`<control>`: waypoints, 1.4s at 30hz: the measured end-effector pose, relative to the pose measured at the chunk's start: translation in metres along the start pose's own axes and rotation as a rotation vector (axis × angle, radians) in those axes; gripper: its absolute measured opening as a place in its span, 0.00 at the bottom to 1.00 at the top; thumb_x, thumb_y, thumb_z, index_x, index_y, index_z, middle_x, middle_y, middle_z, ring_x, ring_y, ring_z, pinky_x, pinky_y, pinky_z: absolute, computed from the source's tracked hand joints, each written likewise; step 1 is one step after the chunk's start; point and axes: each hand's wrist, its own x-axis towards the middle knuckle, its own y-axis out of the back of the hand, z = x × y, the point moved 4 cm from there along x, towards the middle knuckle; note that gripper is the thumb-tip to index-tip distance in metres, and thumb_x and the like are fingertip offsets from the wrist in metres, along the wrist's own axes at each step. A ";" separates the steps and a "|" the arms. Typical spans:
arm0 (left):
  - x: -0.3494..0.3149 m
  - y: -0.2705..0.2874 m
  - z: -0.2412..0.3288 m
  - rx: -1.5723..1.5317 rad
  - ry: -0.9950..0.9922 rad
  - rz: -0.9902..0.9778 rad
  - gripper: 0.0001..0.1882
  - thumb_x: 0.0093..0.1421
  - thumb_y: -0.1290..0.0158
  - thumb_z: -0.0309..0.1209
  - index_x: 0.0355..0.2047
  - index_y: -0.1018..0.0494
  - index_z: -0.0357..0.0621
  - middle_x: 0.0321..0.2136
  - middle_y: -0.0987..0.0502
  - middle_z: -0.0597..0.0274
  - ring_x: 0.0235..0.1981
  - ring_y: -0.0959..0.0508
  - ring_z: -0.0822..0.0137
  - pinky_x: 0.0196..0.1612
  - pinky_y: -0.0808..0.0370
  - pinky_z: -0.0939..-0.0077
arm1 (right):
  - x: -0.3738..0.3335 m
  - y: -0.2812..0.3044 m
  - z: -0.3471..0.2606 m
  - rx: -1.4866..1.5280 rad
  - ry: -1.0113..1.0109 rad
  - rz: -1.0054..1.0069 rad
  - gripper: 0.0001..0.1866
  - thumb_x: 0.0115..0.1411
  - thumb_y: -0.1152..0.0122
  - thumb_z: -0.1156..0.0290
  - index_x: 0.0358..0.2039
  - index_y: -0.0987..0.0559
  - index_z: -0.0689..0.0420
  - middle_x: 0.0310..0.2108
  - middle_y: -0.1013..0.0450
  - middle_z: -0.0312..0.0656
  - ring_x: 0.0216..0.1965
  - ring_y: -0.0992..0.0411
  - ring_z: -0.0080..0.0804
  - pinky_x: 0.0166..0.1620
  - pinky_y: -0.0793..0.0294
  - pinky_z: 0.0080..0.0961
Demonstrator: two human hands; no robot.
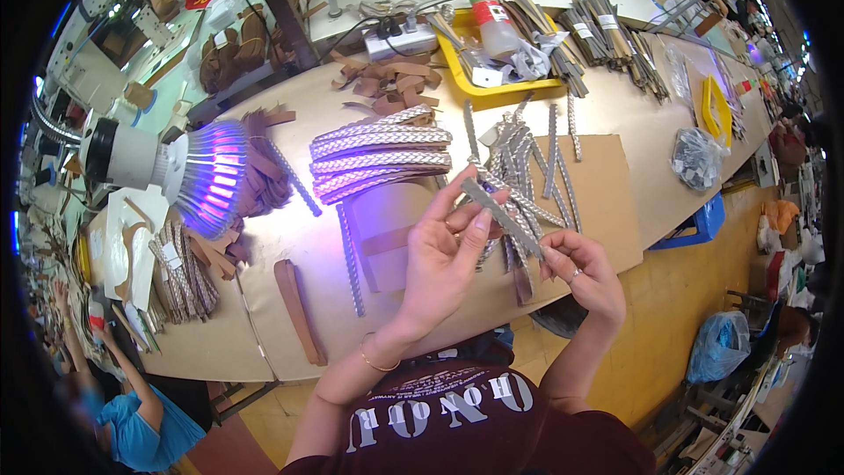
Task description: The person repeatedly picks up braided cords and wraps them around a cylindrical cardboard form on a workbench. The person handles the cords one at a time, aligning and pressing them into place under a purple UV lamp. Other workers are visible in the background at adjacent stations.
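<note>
Worktable (264, 343), two hands (448, 251), one strip (503, 215)

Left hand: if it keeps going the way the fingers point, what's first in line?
Likely the loose braided strips on the cardboard, up and right of the left hand, past the strip it holds. Depth is unclear; it might pass above them.

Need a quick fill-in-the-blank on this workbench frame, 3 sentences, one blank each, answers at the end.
1. Both hands hold one narrow grey ____ between them: left hand at its upper end, right hand at its lower end.
2. The lamp at the left glows ____.
3. The plastic tray at the far side of the table is ____.

Missing words: strip; purple; yellow
</note>
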 end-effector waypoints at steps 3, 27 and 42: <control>-0.006 0.013 0.023 0.046 -0.020 0.093 0.22 0.68 0.52 0.24 0.61 0.39 0.31 0.48 0.22 0.48 0.47 0.21 0.68 0.51 0.22 0.74 | 0.004 -0.012 -0.008 0.107 0.018 -0.061 0.12 0.67 0.45 0.72 0.47 0.24 0.64 0.30 0.26 0.35 0.32 0.28 0.19 0.39 0.28 0.20; -0.044 0.137 0.056 -0.132 -0.097 0.449 0.19 0.67 0.50 0.27 0.57 0.35 0.34 0.45 0.21 0.49 0.46 0.18 0.55 0.51 0.21 0.61 | 0.066 -0.081 -0.052 0.016 0.370 0.102 0.11 0.58 0.43 0.89 0.40 0.19 0.67 0.41 0.24 0.44 0.44 0.26 0.27 0.49 0.29 0.20; -0.045 0.104 0.037 -0.398 -0.119 0.253 0.11 0.67 0.50 0.23 0.48 0.29 0.31 0.41 0.21 0.56 0.44 0.20 0.68 0.51 0.24 0.77 | 0.053 -0.134 -0.121 -1.098 0.580 0.034 0.27 0.50 0.27 0.62 0.50 0.23 0.58 0.47 0.26 0.47 0.48 0.28 0.42 0.54 0.33 0.36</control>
